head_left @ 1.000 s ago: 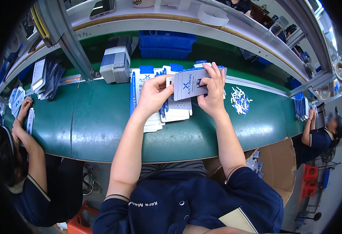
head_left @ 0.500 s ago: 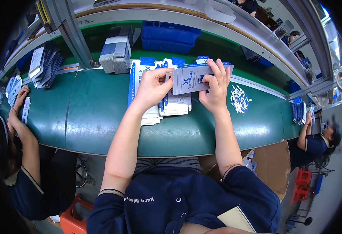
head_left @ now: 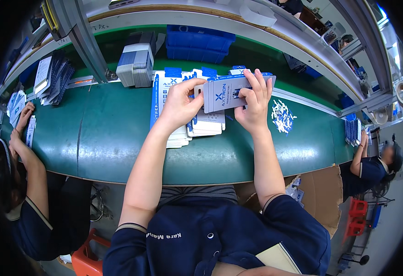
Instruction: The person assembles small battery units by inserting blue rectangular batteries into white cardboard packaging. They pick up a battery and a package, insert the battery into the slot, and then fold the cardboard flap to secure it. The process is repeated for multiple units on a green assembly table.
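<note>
A flat grey card package (head_left: pixel 224 94) with blue printing is held raised above the bench, tilted slightly. My left hand (head_left: pixel 179 105) pinches its left end with thumb and fingers. My right hand (head_left: pixel 253 105) grips the right part, its fingers curled over the printed face. Under and behind my hands lie two stacks of white and blue flat packages, a left stack (head_left: pixel 177 136) and a right stack (head_left: pixel 209 128), partly covered by my left hand and the held package. To the right of my right hand is a small heap of white and blue scraps (head_left: pixel 283 117).
A blue plastic bin (head_left: pixel 200 43) and a stack of grey-white cards (head_left: pixel 135 65) stand along the back of the green bench (head_left: pixel 114 138). Co-workers sit at both sides, with more package stacks (head_left: pixel 54 78) at left. An open cardboard box (head_left: pixel 323 195) stands below the bench's front edge at right.
Almost nothing differs; the package and both hands stay in place, with only a slight shift of the left fingers at the package's end.
</note>
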`<action>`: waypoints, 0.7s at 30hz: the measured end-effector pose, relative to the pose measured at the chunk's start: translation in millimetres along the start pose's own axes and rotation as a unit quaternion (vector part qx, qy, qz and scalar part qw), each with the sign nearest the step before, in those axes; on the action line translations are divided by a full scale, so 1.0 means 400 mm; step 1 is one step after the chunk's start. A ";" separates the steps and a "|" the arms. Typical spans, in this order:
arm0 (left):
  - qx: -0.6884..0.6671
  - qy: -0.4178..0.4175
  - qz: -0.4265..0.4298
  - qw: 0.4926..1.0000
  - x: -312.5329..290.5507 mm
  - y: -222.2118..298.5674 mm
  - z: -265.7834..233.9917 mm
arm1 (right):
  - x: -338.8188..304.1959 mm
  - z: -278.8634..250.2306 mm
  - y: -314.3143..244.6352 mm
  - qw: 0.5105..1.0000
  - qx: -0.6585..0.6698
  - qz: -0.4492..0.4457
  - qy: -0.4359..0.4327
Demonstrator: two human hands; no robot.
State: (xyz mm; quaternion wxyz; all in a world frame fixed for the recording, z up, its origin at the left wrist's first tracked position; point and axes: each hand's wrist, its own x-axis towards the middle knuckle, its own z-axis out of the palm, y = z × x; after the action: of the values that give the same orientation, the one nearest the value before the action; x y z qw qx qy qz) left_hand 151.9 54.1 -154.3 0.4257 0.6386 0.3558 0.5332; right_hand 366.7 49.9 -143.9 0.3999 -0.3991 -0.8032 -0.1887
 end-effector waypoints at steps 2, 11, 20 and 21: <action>0.006 -0.014 0.001 1.000 0.001 0.013 -0.001 | -0.003 0.003 -0.001 1.000 0.003 0.008 0.002; 0.009 -0.066 -0.042 0.997 0.001 0.014 -0.008 | 0.008 -0.013 -0.007 1.000 0.001 0.009 0.018; -0.026 -0.049 -0.002 0.998 0.000 -0.012 -0.003 | 0.007 -0.007 -0.006 1.000 0.024 0.016 0.006; -0.033 -0.048 -0.007 0.998 -0.001 -0.009 -0.003 | 0.005 -0.006 -0.006 0.999 0.026 0.017 0.008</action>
State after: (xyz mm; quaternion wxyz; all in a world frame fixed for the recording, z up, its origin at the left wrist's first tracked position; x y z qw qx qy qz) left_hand 150.8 55.1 -157.6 0.4667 0.6468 0.3213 0.5106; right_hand 365.1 47.9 -140.7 0.4196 -0.4010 -0.7976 -0.1643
